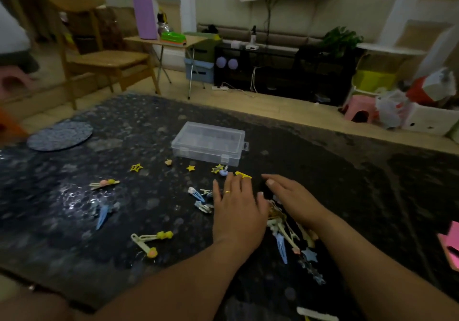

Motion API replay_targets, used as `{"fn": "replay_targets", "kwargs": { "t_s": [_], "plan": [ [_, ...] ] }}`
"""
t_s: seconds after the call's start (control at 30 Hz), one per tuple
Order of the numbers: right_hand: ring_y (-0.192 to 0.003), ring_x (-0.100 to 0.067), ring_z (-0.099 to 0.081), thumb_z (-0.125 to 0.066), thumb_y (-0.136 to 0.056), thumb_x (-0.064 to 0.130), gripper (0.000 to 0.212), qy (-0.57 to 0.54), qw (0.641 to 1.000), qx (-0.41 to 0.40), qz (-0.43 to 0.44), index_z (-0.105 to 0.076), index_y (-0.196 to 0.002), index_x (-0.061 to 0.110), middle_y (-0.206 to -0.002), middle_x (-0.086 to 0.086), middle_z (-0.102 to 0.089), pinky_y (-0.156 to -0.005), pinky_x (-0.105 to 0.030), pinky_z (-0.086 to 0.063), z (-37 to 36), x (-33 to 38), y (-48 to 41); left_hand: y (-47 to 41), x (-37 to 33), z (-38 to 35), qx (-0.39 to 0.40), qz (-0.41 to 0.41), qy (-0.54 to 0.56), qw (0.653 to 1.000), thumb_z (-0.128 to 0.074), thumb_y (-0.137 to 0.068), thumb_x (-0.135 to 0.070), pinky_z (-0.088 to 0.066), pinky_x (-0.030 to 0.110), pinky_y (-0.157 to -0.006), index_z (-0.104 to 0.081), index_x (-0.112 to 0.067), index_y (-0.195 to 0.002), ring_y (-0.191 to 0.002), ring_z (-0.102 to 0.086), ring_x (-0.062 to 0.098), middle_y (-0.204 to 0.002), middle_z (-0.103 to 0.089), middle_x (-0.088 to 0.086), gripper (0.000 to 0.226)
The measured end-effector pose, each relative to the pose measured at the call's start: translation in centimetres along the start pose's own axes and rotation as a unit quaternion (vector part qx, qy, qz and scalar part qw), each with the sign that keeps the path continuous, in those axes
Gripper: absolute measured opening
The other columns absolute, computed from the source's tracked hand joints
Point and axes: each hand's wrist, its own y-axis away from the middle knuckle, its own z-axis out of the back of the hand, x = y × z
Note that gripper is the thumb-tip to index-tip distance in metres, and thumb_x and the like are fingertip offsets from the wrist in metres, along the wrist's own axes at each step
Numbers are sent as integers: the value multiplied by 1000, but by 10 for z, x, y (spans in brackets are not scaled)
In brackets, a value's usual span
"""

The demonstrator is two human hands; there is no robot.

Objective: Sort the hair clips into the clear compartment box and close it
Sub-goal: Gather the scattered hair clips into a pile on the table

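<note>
From your head camera, your left hand (pixel 236 206) lies palm down over the mat (pixel 347 184), fingers straight and spread, gripping nothing. Your right hand (pixel 290 196) is just beside it to the right, fingers stretched out and relaxed over a pile (pixel 283 233) of clips; whatever sits under the palm is hidden. The box (pixel 208 144) stands farther out, left of your hands, lid down and latches facing you, apart from both hands.

A yellow clip (pixel 243 175) lies just past your left fingertips, between hand and box. Star clips (pixel 136 167) are strewn along the box's near side. Farther left lie a blue clip (pixel 103 215) and cream clips (pixel 149 240), well apart from the pile.

A round disc (pixel 59 135) rests at the mat's far left. Beyond the mat are a chair (pixel 99 54) on the left and a pink stool (pixel 360 108) on the right.
</note>
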Motion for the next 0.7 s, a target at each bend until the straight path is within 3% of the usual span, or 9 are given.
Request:
{"fn": "replay_targets", "kwargs": {
  "t_s": [0.07,0.2,0.3,0.37,0.4,0.47,0.57,0.63,0.7],
  "plan": [
    [-147,-13,-47,-43,-113,37,43,22,1000,14,4,-57,-153,31,-156,6,-55,-118,-34,-38,-10,13,-15,-1,2,2,-18,66,16,998,-29,-101,-42,-8,55,-128,-46,-15,-144,-157,-20,25,-160,-41,7,53],
    [-156,-14,-34,-39,-114,30,44,78,995,57,34,-56,-154,27,-162,5,-51,-129,-46,-25,-38,39,-37,-7,4,0,-26,105,63,992,-36,-101,-26,-4,50,-129,-40,-18,-145,-156,-21,19,-161,-36,2,45],
    [-130,-5,-62,-47,-108,29,37,47,996,57,48,-74,-133,31,-134,13,-72,-115,-43,-47,-41,47,-31,-9,11,5,-71,102,86,989,-40,-96,-21,-8,48,-129,-47,-21,-137,-147,-35,16,-149,-46,-3,41],
    [-109,-2,-69,-50,-108,33,33,31,998,23,47,-79,-123,30,-119,15,-77,-103,-40,-55,-31,47,-22,-18,18,14,-74,91,75,990,-37,-97,-26,-12,47,-128,-50,-22,-136,-141,-42,15,-143,-50,-4,40],
    [-109,-3,-69,-50,-108,34,32,36,998,-5,44,-79,-122,30,-120,14,-77,-102,-37,-55,-24,44,-20,-27,24,17,-63,91,59,992,-36,-99,-30,-17,47,-127,-52,-21,-133,-136,-46,16,-139,-53,-2,39],
    [-123,-9,-64,-48,-110,36,35,75,996,-42,20,-73,-133,29,-136,9,-71,-105,-33,-49,-10,37,-16,-53,36,22,3,112,22,993,-36,-103,-38,-28,48,-120,-54,-19,-129,-129,-52,22,-133,-58,4,37],
    [-152,-19,-41,-42,-112,43,48,146,989,-5,-27,-50,-157,29,-163,3,-48,-122,-40,-33,-5,26,-13,-77,51,20,120,108,-8,987,-33,-104,-44,-32,52,-117,-53,-13,-134,-133,-49,30,-140,-56,12,48],
    [-161,-21,-23,-37,-113,48,53,193,981,27,-23,-39,-163,32,-172,4,-33,-131,-48,-18,-14,25,-14,-78,55,14,139,50,-6,989,-34,-104,-39,-34,50,-116,-55,-12,-136,-135,-48,28,-143,-56,12,47],
    [-163,-20,-18,-34,-114,46,51,211,976,59,7,-38,-164,34,-174,6,-29,-130,-50,-11,-24,33,-7,-69,55,12,151,-22,19,988,-36,-104,-34,-37,45,-115,-55,-15,-141,-135,-50,25,-143,-58,8,46]
  ]
}}
